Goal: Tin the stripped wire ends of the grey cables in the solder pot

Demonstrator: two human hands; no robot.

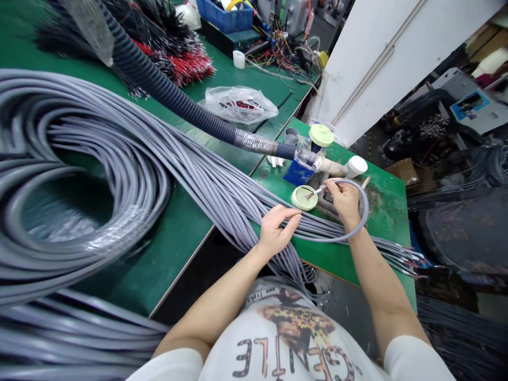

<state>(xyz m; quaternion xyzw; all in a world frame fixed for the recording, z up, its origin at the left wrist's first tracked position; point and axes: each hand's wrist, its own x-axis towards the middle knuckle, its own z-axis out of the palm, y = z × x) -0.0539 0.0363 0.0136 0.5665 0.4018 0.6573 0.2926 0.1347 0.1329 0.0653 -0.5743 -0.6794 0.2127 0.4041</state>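
Observation:
Between the fingertips of my right hand [344, 202] is the end of a grey cable [365, 203], which curves round in a loop beside the wrist. Its stripped thin wires reach over a shallow pale-green round lid [305, 199]. My left hand [278, 228] is just below the lid, above the bundle of grey cables [234, 198]; its thumb and index finger are bent close together, and whether anything is between them is too small to tell.
A dark corrugated hose [178, 106] crosses the bench towards a blue box [299, 170]. Near it stand a green-lidded jar [321, 135] and a white cup [356, 166]. Coiled grey cables [146, 201] fill the left side. A plastic bag [240, 105] lies behind the hose.

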